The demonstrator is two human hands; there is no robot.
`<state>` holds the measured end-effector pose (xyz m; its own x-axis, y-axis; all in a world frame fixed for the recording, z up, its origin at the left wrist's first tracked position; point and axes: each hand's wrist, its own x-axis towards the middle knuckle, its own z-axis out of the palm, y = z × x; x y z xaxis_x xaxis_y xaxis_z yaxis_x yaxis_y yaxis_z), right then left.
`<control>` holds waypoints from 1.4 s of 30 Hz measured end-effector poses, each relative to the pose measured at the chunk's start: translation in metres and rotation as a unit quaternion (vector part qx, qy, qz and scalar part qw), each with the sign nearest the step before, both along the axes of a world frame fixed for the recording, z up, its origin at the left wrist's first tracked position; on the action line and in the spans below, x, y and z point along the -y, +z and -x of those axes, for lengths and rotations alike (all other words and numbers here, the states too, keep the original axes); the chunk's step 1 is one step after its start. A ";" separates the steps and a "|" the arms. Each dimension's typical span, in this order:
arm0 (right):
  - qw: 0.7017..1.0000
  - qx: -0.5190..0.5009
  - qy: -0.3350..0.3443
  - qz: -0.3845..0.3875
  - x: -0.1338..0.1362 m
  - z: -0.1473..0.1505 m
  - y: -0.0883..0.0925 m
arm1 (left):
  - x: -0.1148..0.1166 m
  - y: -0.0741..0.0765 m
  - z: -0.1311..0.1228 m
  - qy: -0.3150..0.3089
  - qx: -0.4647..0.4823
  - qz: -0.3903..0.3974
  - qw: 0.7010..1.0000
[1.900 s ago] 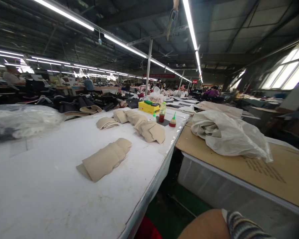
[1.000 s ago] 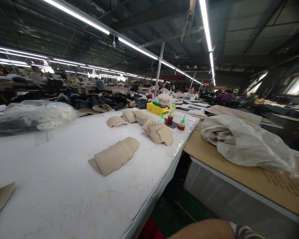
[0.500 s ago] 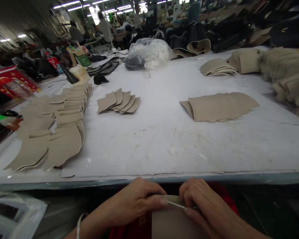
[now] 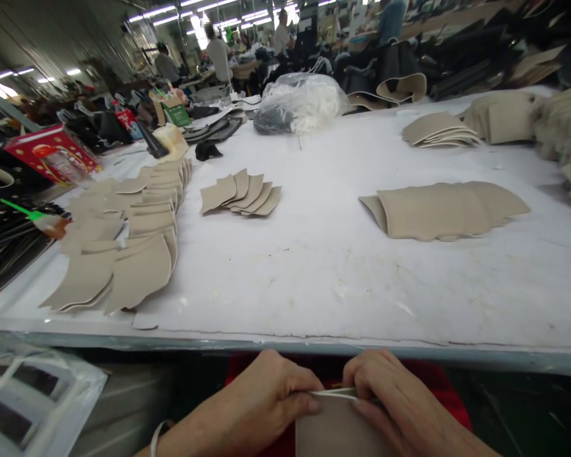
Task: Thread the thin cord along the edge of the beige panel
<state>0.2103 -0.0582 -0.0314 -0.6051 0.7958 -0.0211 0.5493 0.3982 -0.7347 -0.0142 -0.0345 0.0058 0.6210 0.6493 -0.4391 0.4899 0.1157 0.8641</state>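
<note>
A white worktable (image 4: 314, 279) fills the view, carrying a long overlapped row of beige pieces (image 4: 133, 247) at left, a thicker stack (image 4: 447, 212) at right, a small fan (image 4: 240, 193) between (all flat). Below its near edge, left hand (image 4: 261, 400) and right hand (image 4: 393, 397) both pinch the top of a tan panel (image 4: 335, 431).

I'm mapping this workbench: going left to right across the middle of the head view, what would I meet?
Red box → long row of beige pieces → small fan of beige pieces → wide beige stack.
</note>
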 end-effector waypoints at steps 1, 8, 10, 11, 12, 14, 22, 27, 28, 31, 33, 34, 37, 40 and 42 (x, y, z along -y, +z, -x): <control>1.000 0.005 0.001 0.007 -0.001 0.000 -0.001 | 0.000 0.000 0.000 -0.003 0.006 0.000 1.000; 0.999 0.012 0.004 0.033 -0.005 0.003 0.002 | -0.002 -0.001 -0.001 0.014 0.017 0.022 1.000; 0.999 0.009 0.013 0.034 -0.006 0.002 0.003 | -0.003 -0.001 -0.001 0.019 0.015 0.028 0.999; 0.999 0.009 0.016 0.034 -0.006 0.002 0.003 | -0.003 -0.002 0.000 0.020 0.016 0.031 0.999; 0.999 0.010 0.018 0.034 -0.007 0.002 0.003 | -0.003 -0.002 0.000 0.021 0.018 0.034 0.999; 0.999 0.011 0.022 0.036 -0.008 0.002 0.003 | -0.002 -0.004 0.001 0.027 0.018 0.043 0.999; 0.999 0.012 0.010 0.042 -0.009 0.003 0.004 | -0.004 -0.004 -0.002 0.023 -0.064 -0.071 0.995; 0.999 0.016 0.016 0.040 -0.009 0.002 0.002 | -0.002 -0.007 -0.004 0.024 -0.051 -0.143 0.988; 0.999 0.016 0.020 0.041 -0.009 0.002 0.002 | -0.001 -0.009 -0.004 0.022 -0.047 -0.155 0.987; 0.998 0.018 0.018 0.051 -0.008 0.001 0.002 | 0.002 -0.014 -0.004 0.021 -0.043 -0.180 0.983; 0.998 0.018 0.013 0.057 -0.008 0.001 0.002 | 0.004 -0.017 -0.005 0.020 -0.046 -0.196 0.979; 0.998 0.018 0.011 0.061 -0.008 0.001 0.003 | 0.005 -0.019 -0.005 0.017 -0.049 -0.209 0.976; 0.996 0.029 0.015 0.083 -0.009 0.002 0.007 | 0.008 -0.026 -0.006 -0.017 -0.060 -0.303 0.951; 0.993 0.041 0.016 0.111 -0.009 0.003 0.012 | 0.011 -0.032 -0.008 -0.045 -0.054 -0.426 0.902; 0.991 0.046 0.010 0.123 -0.009 0.003 0.014 | 0.013 -0.033 -0.010 -0.026 -0.035 -0.430 0.902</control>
<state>0.2073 -0.0496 -0.0177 -0.6071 0.7474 -0.2697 0.6124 0.2239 -0.7581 -0.0046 -0.0473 -0.0274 0.6504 0.7393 0.1743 0.5321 -0.6073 0.5900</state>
